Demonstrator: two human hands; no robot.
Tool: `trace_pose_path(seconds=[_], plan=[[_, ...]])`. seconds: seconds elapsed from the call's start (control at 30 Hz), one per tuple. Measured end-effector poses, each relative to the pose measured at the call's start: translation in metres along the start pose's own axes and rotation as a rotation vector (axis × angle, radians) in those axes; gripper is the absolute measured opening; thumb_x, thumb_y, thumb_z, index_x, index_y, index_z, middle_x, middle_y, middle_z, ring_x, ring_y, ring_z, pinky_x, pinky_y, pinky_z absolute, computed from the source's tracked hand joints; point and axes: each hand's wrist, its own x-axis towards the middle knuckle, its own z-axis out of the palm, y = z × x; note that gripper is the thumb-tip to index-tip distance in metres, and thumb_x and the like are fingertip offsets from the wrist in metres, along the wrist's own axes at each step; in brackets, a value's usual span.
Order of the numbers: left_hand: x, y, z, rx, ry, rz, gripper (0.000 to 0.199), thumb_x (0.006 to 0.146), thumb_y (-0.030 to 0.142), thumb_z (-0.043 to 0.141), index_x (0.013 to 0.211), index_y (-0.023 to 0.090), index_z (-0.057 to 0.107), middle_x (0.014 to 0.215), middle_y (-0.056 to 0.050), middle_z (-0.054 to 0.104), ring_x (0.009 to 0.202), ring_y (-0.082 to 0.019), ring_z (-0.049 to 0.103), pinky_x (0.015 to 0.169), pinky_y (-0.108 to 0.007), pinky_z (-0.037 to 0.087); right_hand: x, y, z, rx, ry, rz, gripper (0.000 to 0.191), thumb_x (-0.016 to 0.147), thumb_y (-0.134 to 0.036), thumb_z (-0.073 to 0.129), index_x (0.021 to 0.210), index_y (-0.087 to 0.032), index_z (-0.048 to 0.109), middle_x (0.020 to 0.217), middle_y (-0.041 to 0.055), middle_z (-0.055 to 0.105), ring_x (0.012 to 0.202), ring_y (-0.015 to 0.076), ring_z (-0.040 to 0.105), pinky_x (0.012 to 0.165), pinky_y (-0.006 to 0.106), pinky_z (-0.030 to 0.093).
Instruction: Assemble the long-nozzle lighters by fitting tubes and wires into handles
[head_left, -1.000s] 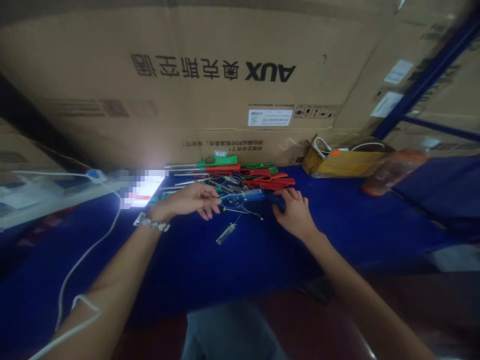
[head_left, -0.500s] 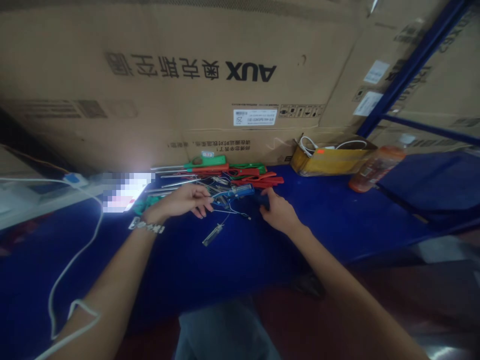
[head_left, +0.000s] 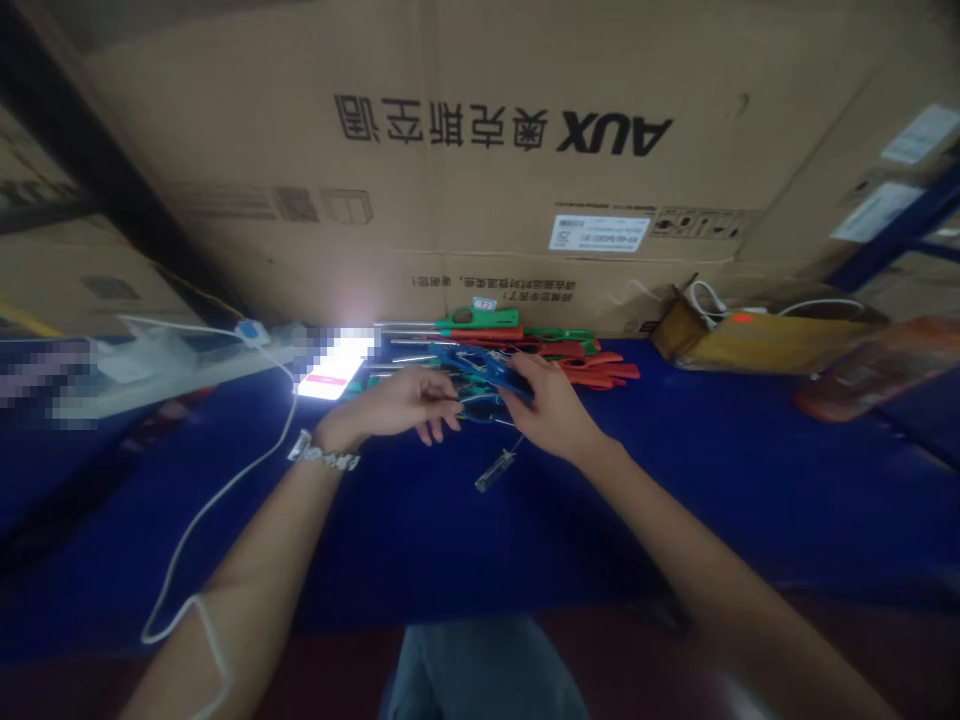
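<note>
Although the right hand point(head_left: 553, 408) sat apart from the blue casing point(head_left: 489, 370) half a second ago, it has now come across to it, thumb and fingers gripping its three-o'clock end. At nine o'clock the left hand point(head_left: 405, 400) stays put, thumb and forefinger apparently pinching a thin wire point(head_left: 477, 401). Both hands thus seem to be working on one assembly, the casing at twelve o'clock between them. A clear piece point(head_left: 495, 471) lies on the desk point(head_left: 420, 550) at six o'clock.
</note>
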Motion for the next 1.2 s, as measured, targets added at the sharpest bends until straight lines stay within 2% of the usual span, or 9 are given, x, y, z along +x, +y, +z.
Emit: trace_pose_path(seconds=[0.1, 0.2, 0.37, 0.6, 0.73, 0.93, 1.03, 1.13, 1.2], plan=[[-0.008, -0.006, -0.005, 0.002, 0.026, -0.007, 0.028, 0.087, 0.041, 0.069, 0.090, 0.013, 0.064, 0.083, -0.009, 0.076, 0.057, -0.015, 0.070, 0.052, -0.026, 0.058, 0.023, 0.003, 0.016, 0.029, -0.109, -0.136, 0.006, 0.087, -0.020, 0.064, 0.090, -0.021, 0.068, 0.090, 0.0040, 0.070, 0.093, 0.0236, 0.058, 0.085, 0.036, 0.031], [-0.011, -0.015, -0.011, -0.015, 0.024, -0.026, 0.028, 0.086, 0.040, 0.069, 0.090, 0.013, 0.063, 0.084, -0.009, 0.076, 0.057, -0.015, 0.070, 0.052, -0.026, 0.058, 0.032, 0.013, 0.027, 0.086, -0.208, -0.158, 0.002, 0.084, -0.023, 0.072, 0.083, -0.021, 0.072, 0.079, 0.0009, 0.066, 0.087, 0.0207, 0.055, 0.084, 0.035, 0.027], [-0.009, -0.025, -0.017, -0.072, -0.026, -0.038, 0.025, 0.086, 0.038, 0.067, 0.090, 0.014, 0.060, 0.083, -0.008, 0.075, 0.058, -0.015, 0.069, 0.054, -0.028, 0.058, 0.027, 0.021, 0.032, 0.111, -0.175, -0.203, 0.003, 0.083, -0.020, 0.072, 0.084, -0.022, 0.074, 0.075, -0.0009, 0.063, 0.084, 0.0189, 0.052, 0.085, 0.035, 0.025], [-0.013, -0.019, -0.010, -0.003, 0.059, 0.023, 0.021, 0.087, 0.037, 0.062, 0.087, 0.016, 0.062, 0.085, -0.007, 0.073, 0.059, -0.012, 0.064, 0.050, -0.022, 0.050, 0.015, 0.012, 0.023, 0.011, -0.171, -0.266, 0.023, 0.070, -0.008, 0.063, 0.086, -0.022, 0.070, 0.079, 0.0004, 0.066, 0.088, 0.0220, 0.053, 0.088, 0.038, 0.027], [-0.014, -0.018, -0.006, 0.041, 0.103, 0.061, 0.016, 0.087, 0.032, 0.061, 0.085, 0.017, 0.063, 0.079, -0.005, 0.072, 0.052, -0.009, 0.057, 0.045, -0.020, 0.043, 0.013, 0.012, 0.022, -0.003, -0.200, -0.223, 0.025, 0.068, -0.007, 0.060, 0.085, -0.023, 0.069, 0.079, 0.0008, 0.064, 0.089, 0.0226, 0.053, 0.088, 0.038, 0.028], [-0.013, -0.017, -0.005, 0.074, 0.101, 0.126, 0.010, 0.084, 0.025, 0.064, 0.080, 0.016, 0.064, 0.073, -0.003, 0.070, 0.052, -0.010, 0.056, 0.048, -0.022, 0.042, 0.019, 0.012, 0.023, 0.123, -0.154, -0.106, 0.009, 0.073, -0.012, 0.066, 0.071, -0.019, 0.061, 0.088, 0.0017, 0.060, 0.090, 0.0198, 0.056, 0.089, 0.037, 0.033], [-0.013, -0.014, -0.005, 0.129, 0.122, 0.146, 0.009, 0.085, 0.025, 0.065, 0.084, 0.017, 0.068, 0.078, -0.004, 0.074, 0.058, -0.012, 0.062, 0.055, -0.024, 0.045, 0.030, 0.012, 0.019, 0.280, -0.287, -0.035, 0.009, 0.073, -0.019, 0.071, 0.078, -0.018, 0.064, 0.094, 0.0028, 0.061, 0.086, 0.0177, 0.058, 0.083, 0.032, 0.041], [-0.012, -0.015, -0.005, 0.125, 0.125, 0.192, 0.011, 0.086, 0.026, 0.065, 0.085, 0.016, 0.069, 0.082, -0.005, 0.077, 0.073, -0.016, 0.069, 0.065, -0.026, 0.049, 0.040, 0.013, 0.015, 0.413, -0.472, 0.084, 0.011, 0.075, -0.024, 0.072, 0.079, -0.017, 0.064, 0.082, 0.0003, 0.063, 0.075, 0.0154, 0.059, 0.073, 0.029, 0.045], [-0.011, -0.017, -0.005, 0.098, 0.105, 0.207, 0.010, 0.087, 0.026, 0.066, 0.086, 0.016, 0.069, 0.085, -0.006, 0.077, 0.077, -0.017, 0.071, 0.068, -0.027, 0.050, 0.043, 0.014, 0.014, 0.450, -0.510, 0.141, 0.013, 0.076, -0.027, 0.073, 0.076, -0.017, 0.064, 0.076, -0.0006, 0.064, 0.072, 0.0150, 0.059, 0.071, 0.029, 0.045]])
